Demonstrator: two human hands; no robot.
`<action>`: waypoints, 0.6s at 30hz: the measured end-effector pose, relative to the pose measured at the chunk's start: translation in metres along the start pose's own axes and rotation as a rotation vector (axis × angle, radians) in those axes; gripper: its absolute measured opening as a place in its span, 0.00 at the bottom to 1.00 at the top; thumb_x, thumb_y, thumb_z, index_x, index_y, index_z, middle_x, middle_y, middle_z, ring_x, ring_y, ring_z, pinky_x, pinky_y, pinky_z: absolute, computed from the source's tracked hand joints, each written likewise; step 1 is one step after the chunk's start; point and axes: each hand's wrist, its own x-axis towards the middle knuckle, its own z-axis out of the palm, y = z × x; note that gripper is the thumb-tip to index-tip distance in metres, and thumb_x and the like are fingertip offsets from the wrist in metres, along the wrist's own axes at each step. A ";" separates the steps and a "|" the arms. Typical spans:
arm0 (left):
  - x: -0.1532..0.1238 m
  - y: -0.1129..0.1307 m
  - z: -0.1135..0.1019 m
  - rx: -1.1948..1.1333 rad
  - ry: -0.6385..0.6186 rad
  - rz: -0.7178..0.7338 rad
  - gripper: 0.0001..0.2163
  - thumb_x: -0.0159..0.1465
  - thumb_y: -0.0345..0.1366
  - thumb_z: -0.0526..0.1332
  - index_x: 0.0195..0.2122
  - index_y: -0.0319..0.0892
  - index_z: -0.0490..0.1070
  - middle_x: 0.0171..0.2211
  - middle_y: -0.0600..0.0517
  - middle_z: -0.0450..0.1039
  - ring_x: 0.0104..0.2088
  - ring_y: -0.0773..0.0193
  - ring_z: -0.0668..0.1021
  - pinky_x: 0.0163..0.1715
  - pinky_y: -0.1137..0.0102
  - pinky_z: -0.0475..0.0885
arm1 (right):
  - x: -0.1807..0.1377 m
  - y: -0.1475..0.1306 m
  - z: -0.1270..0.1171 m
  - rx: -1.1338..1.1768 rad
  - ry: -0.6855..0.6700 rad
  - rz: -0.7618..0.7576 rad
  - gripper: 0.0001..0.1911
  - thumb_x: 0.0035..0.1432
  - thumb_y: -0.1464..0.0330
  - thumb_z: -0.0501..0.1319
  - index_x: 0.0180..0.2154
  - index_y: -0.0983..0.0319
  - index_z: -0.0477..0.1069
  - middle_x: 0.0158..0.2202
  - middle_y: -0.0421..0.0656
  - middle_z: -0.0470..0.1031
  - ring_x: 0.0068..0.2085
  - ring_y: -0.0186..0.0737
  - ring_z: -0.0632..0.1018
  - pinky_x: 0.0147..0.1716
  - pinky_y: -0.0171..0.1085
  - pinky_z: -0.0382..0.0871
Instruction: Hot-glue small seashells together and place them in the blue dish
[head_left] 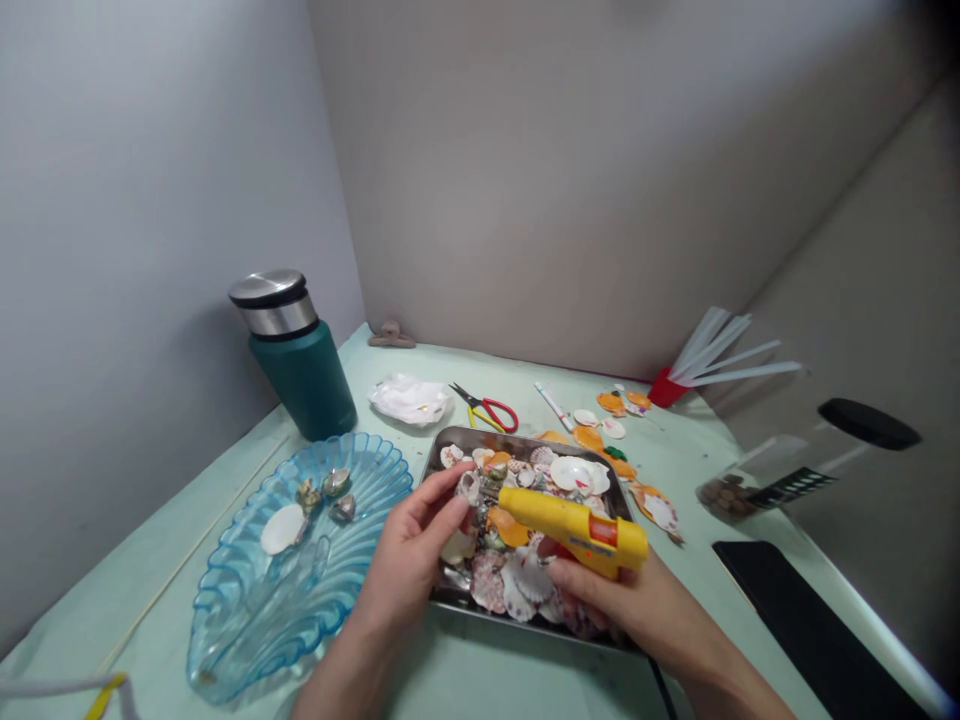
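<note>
My left hand (420,530) pinches a small pale spiral seashell (469,487) between thumb and fingers. In my right hand (600,590) is a yellow hot glue gun (570,522), gripped by its handle. Its nozzle points left and sits close to the shell; whether they touch I cannot tell. Both hands are above a metal tray (541,630) filled with scallop shells and other seashells, some white, some orange, some speckled. Left of my left hand lies a blue shell-shaped glass dish (247,620) holding a white shell (283,529) and several small shells.
A teal bottle (304,370) stands at the back left. Behind the tray lie a crumpled white bag (411,399), scissors (491,410) and a marker (553,407). Orange shells, a red cup (667,388) of glue sticks, a clear jar (757,475) and a black phone-like slab (810,625) are on the right.
</note>
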 end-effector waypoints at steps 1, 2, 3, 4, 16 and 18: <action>0.000 -0.001 0.000 -0.070 0.005 -0.040 0.17 0.56 0.37 0.67 0.47 0.42 0.77 0.33 0.49 0.77 0.31 0.66 0.75 0.33 0.74 0.69 | -0.001 0.000 0.000 0.005 0.008 -0.020 0.15 0.55 0.57 0.64 0.40 0.60 0.76 0.33 0.44 0.81 0.31 0.44 0.80 0.26 0.38 0.77; 0.001 -0.001 0.000 -0.135 0.009 -0.068 0.17 0.56 0.37 0.68 0.46 0.42 0.77 0.31 0.50 0.77 0.28 0.68 0.73 0.31 0.75 0.69 | -0.001 -0.001 0.001 0.002 0.019 -0.045 0.14 0.55 0.58 0.65 0.40 0.59 0.77 0.34 0.44 0.81 0.32 0.44 0.81 0.28 0.38 0.78; 0.001 0.000 0.000 -0.189 0.010 -0.082 0.16 0.55 0.37 0.68 0.45 0.41 0.77 0.31 0.50 0.76 0.27 0.69 0.73 0.29 0.75 0.69 | -0.002 -0.001 0.001 -0.008 0.032 -0.070 0.13 0.55 0.59 0.65 0.40 0.59 0.77 0.35 0.44 0.81 0.34 0.44 0.81 0.30 0.38 0.78; 0.001 0.000 0.000 -0.232 0.011 -0.091 0.15 0.55 0.36 0.68 0.44 0.40 0.78 0.31 0.49 0.76 0.27 0.70 0.73 0.29 0.75 0.69 | -0.002 -0.002 0.001 -0.021 0.047 -0.092 0.13 0.55 0.59 0.65 0.39 0.59 0.77 0.36 0.44 0.81 0.34 0.44 0.81 0.32 0.38 0.78; 0.002 0.007 0.000 -0.313 -0.081 -0.159 0.13 0.59 0.38 0.65 0.43 0.36 0.77 0.22 0.51 0.71 0.22 0.71 0.71 0.24 0.77 0.68 | -0.003 -0.003 0.007 -0.233 0.072 -0.273 0.09 0.58 0.61 0.62 0.32 0.61 0.72 0.25 0.41 0.75 0.25 0.38 0.75 0.23 0.34 0.72; 0.001 0.006 0.000 -0.299 -0.092 -0.157 0.14 0.59 0.38 0.64 0.43 0.36 0.76 0.21 0.51 0.71 0.22 0.71 0.71 0.24 0.77 0.67 | -0.003 -0.003 0.008 -0.247 0.067 -0.257 0.10 0.59 0.60 0.61 0.31 0.61 0.71 0.25 0.40 0.73 0.25 0.38 0.74 0.24 0.34 0.71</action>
